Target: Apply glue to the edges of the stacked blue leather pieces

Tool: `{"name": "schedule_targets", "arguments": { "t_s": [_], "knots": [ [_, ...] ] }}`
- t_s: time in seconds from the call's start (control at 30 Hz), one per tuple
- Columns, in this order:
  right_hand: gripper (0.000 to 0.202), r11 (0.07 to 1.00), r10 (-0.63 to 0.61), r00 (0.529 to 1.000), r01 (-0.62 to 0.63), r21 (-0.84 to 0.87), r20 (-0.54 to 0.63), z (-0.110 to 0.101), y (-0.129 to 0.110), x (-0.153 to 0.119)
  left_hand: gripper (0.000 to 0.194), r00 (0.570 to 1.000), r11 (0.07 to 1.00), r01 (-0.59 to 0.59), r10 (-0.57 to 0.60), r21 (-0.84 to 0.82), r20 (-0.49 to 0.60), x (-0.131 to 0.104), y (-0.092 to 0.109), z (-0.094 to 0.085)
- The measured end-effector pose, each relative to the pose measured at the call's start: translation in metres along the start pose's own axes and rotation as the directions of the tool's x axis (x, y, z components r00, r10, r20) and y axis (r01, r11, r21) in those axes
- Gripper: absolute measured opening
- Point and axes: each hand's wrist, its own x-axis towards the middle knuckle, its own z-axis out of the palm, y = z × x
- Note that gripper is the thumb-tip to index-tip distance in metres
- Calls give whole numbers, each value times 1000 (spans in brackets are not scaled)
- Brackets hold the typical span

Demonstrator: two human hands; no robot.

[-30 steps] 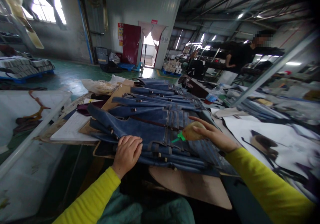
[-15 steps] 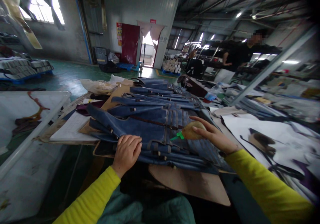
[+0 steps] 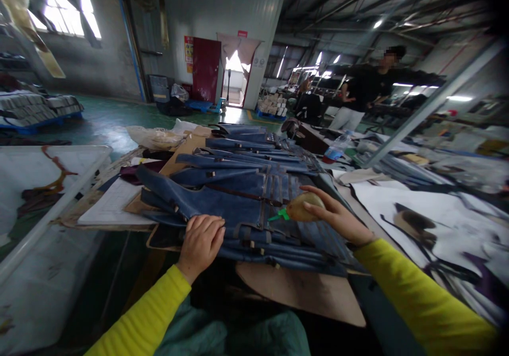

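My right hand (image 3: 338,215) is closed round a yellowish squeeze bottle (image 3: 305,207) with a green nozzle. The bottle lies on its side in the air, and its tip points left, close over a blue leather piece (image 3: 234,207) with dark strips and a brown band. On the near left edge of that piece rests my left hand (image 3: 202,239), fingers lying over the leather and holding nothing I can see. More blue leather pieces (image 3: 238,159) lie overlapped in a row behind it, and several stacked ones show beneath. Whether the tip touches the leather I cannot tell.
A white paper sheet (image 3: 113,202) lies at the left of the table, beside a white bin (image 3: 55,154). To the right are a plastic bottle (image 3: 336,149), white sheets (image 3: 382,202) and a slanted metal post (image 3: 433,104). A person (image 3: 368,88) stands behind.
My right hand and the squeeze bottle have shifted slightly left, the green tip now nearer the middle of the leather piece. My left hand stays in place. The person behind has moved left.
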Motion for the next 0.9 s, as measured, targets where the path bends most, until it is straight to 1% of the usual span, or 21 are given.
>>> {"name": "schedule_targets", "arguments": {
  "t_s": [0.1, 0.17, 0.23, 0.37, 0.47, 0.53, 0.7, 0.77, 0.9],
  "knots": [
    [53, 1000, -22, 999, 21, -20, -40, 1, 10, 7, 22, 1000, 1000, 0, 0, 6, -3, 0, 0, 1],
    [53, 999, -30, 998, 29, -29, -53, 1, 13, 7, 22, 1000, 1000, 0, 0, 8, -7, -1, 0, 1],
    [52, 999, -25, 999, 24, -22, -29, 0, 10, 4, 22, 1000, 1000, -1, 1, 7, -9, -1, 0, 1],
    [49, 1000, 6, 998, -7, 15, 57, -2, -2, -4, 22, 1000, 1000, 0, 0, 5, -12, 0, 0, 1],
    [49, 1000, 6, 997, -7, 21, 73, -1, -2, -1, 22, 1000, 1000, 0, 0, 2, -12, 0, 1, 0],
    [50, 1000, -10, 999, 10, 8, 48, 1, 5, 6, 23, 1000, 1000, -2, 2, -3, -14, 0, 1, 0],
    [52, 990, -91, 991, 79, -117, -97, 3, 26, 23, 24, 1000, 1000, -7, 7, 7, -25, 0, 0, 0],
    [51, 983, -114, 986, 94, -161, -121, 3, 30, 26, 24, 1000, 1000, -7, 7, 10, -25, 0, 0, 0],
    [51, 968, -163, 977, 130, -217, -141, 2, 29, 27, 24, 1000, 1000, -11, 11, 9, -28, -1, 1, 0]
  ]
}}
